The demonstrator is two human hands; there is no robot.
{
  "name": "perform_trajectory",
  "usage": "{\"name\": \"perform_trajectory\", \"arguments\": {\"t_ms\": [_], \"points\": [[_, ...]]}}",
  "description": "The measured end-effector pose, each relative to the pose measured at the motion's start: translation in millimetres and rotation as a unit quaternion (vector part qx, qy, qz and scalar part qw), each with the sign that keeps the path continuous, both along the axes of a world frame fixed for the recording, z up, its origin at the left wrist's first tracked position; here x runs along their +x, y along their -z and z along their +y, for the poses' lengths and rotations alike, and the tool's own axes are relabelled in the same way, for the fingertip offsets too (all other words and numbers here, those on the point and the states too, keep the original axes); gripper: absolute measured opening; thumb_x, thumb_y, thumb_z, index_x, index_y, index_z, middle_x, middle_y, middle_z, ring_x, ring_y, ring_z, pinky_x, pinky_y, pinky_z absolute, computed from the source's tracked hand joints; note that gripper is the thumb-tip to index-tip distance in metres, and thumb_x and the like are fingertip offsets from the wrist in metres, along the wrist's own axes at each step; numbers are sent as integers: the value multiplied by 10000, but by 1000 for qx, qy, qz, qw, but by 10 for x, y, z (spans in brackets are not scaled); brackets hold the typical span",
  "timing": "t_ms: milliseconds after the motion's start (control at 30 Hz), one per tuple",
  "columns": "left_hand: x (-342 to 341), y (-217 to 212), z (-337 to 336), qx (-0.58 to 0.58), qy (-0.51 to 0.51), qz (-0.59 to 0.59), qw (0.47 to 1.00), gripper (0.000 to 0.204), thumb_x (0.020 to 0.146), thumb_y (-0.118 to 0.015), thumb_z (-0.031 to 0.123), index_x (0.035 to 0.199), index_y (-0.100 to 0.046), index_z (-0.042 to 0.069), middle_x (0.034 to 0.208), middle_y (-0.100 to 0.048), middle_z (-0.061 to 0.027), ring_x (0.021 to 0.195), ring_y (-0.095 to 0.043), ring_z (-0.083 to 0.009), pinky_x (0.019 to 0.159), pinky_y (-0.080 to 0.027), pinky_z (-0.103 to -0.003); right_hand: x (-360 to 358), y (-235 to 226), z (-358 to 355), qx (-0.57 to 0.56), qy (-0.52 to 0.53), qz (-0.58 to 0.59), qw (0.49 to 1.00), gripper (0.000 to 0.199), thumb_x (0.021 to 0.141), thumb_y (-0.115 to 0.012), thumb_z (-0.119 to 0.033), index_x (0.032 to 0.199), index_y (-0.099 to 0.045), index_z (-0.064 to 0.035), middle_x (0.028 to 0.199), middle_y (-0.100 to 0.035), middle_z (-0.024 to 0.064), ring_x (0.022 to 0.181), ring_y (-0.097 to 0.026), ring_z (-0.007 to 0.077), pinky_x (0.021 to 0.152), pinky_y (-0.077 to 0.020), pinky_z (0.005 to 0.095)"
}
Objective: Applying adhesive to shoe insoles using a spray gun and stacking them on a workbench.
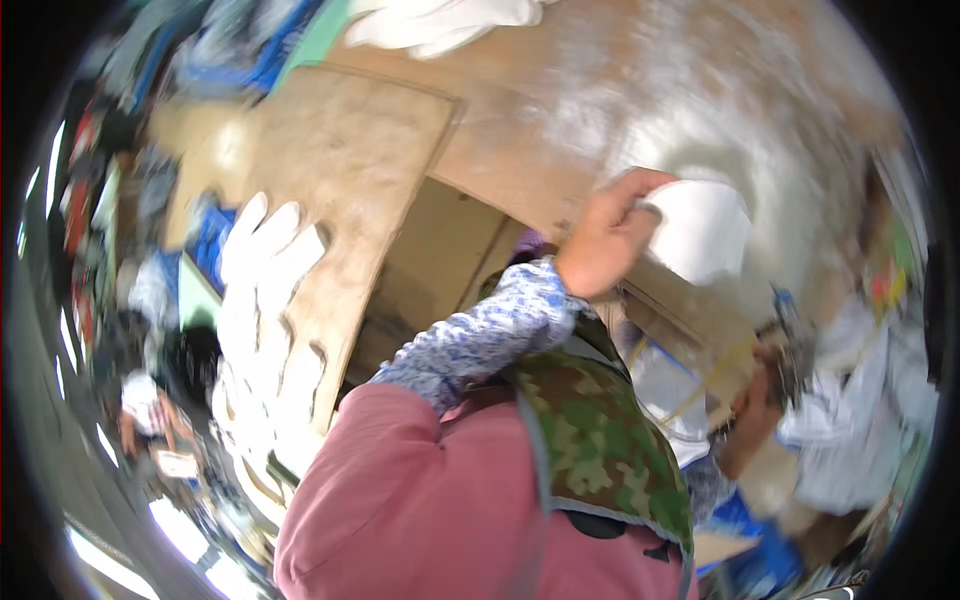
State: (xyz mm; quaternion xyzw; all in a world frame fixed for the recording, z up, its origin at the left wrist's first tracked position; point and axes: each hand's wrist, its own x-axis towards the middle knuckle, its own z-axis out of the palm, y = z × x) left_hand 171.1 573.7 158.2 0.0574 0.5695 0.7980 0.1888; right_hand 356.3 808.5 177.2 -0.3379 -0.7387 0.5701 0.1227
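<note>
My left hand (612, 238), in a blue-and-white patterned sleeve, reaches over the worktable's near edge. Its fingers are closed on the rim of a white, rounded, flat piece (702, 232), with the thumb on the near side. The piece hangs just above the whitish, dusty part of the brown table (540, 130). Lower and to the right is my right hand (752, 415), smeared by motion, beside a dark object that I cannot make out. Its fingers do not show clearly.
White, elongated, sole-like pieces (262, 330) are stacked along the left; more white pieces (445, 22) lie at the far edge. The table has a cutout (440, 245) near my body. Pale plastic bags (850, 420) are at right, and another person (145, 410) is at far left.
</note>
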Motion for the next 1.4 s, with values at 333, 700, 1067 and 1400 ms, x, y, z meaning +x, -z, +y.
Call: {"name": "perform_trajectory", "arguments": {"t_ms": [333, 700, 1067, 1400], "points": [[725, -225, -2402, -112, -225, -116, 961, 392, 827, -508, 34, 1217, -548, 50, 1008, -587, -16, 872, -546, -100, 733, -458, -237, -243, -276, -159, 30, -161, -85, 983, 354, 958, -486, -129, 1289, -513, -3, 1116, -615, 6, 461, -259, 19, 403, -212, 213], [2474, 1048, -4817, -158, -565, -201, 785, 382, 846, -493, -52, 1186, -609, 76, 737, -586, 25, 540, -496, -36, 473, -418, -178, -807, -410, -999, 85, -250, -112, 958, 305, 953, -487, -112, 1235, -558, -21, 1029, -612, -4, 454, -290, 22, 394, -230, 206], [2494, 1157, -5249, -585, -531, -170, 590, 214, 853, -546, 25, 1041, -613, 102, 948, -654, -142, 845, -633, -274, 774, -482, -355, -1150, -428, -1672, 50, -297, -114, 947, 346, 940, -504, -109, 1267, -518, 3, 1068, -606, 12, 461, -315, 21, 412, -261, 193], [2328, 954, -5155, -668, -466, -175, 552, 232, 895, -503, 108, 1098, -613, 83, 1010, -616, -160, 926, -608, -314, 817, -467, -385, -1319, -364, -1827, 44, -329, -131, 934, 352, 939, -501, -114, 1271, -520, 0, 1056, -622, -1, 471, -331, 19, 424, -256, 193]]}}
